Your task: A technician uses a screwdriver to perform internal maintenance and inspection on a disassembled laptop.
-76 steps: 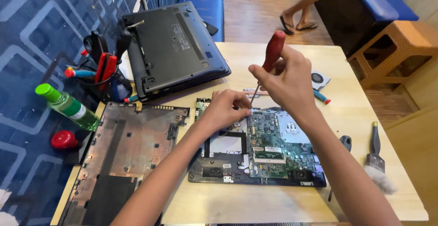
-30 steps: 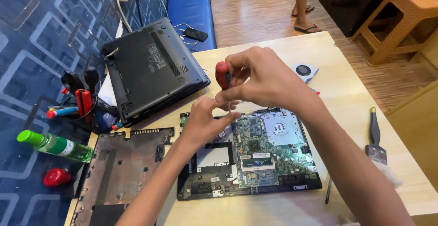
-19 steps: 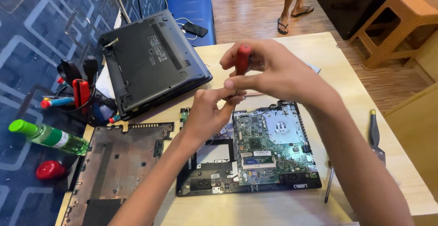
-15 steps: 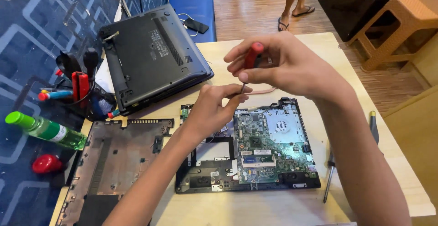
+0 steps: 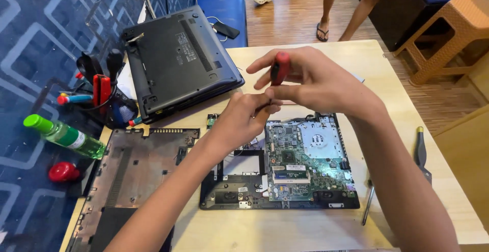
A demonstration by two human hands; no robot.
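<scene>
My right hand (image 5: 316,81) grips a red-handled screwdriver (image 5: 279,67), held above the table. My left hand (image 5: 243,119) is pinched at the screwdriver's tip, fingers closed there; whatever small part it may hold is hidden. Below both hands lies an opened laptop base (image 5: 229,186) with its green circuit board (image 5: 305,160) exposed on the wooden table (image 5: 285,226).
A closed dark laptop (image 5: 178,61) lies upside down at the back left. A removed bottom cover (image 5: 137,170) lies left of the board. A green bottle (image 5: 63,136), a red cap (image 5: 63,171), a tool holder (image 5: 102,91), a brush (image 5: 421,152), a second screwdriver (image 5: 368,202). People's legs (image 5: 351,2) stand beyond.
Both hands lifted off the circuit board and came together above it; the screwdriver swung from upright over the board to level with my left fingertips at its tip.
</scene>
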